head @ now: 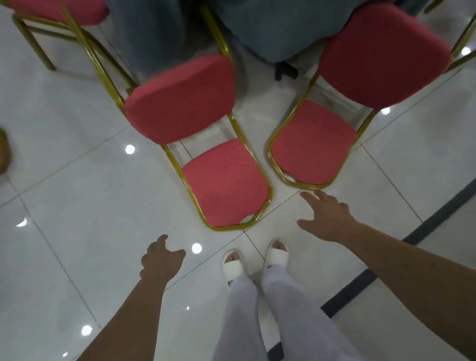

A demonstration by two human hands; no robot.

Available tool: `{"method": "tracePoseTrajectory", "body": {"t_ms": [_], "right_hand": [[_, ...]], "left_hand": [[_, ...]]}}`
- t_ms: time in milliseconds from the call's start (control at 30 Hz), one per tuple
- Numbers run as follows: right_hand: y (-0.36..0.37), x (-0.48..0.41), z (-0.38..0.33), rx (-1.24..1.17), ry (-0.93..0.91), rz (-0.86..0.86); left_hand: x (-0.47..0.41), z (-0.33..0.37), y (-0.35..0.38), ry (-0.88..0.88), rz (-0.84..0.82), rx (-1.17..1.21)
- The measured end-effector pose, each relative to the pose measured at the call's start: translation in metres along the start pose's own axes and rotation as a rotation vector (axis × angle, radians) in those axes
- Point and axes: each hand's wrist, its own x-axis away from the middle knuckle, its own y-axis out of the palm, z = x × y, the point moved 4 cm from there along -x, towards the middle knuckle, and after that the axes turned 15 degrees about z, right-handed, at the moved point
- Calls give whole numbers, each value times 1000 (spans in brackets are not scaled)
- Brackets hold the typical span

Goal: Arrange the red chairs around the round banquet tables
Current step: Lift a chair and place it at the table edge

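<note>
Red chairs [225, 184] looked light, frames stiff, pads soft; best hold judged backrest top rail [307, 184]; right hand [325, 215] spread just beside it; left hand [160, 259] hung loosely curled, empty.

No legible text or signs

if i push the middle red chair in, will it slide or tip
Probably slides: the tile floor looks glossy. The middle chair likely feels light and stiff, given its thin gold tube frame. Pushing high on the backrest might tip it.
</note>
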Motion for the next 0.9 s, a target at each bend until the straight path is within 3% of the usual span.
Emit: {"method": "tracePoseTrajectory", "body": {"t_ms": [367,667,700,800,900], "right_hand": [[191,-193,1,-132,-7,-33],[355,-393,48,-50,-124,46],[368,-409,50,-131,-104,40],[412,-446,52,-677,45,-19],[440,-471,52,-898,92,19]], "left_hand": [[-164,3,180,46,14,248],[-348,-13,349,183,64,195],[-361,-12,362,182,45,270],[-394,-20,403,162,26,572],[-408,-30,430,169,70,682]]}}
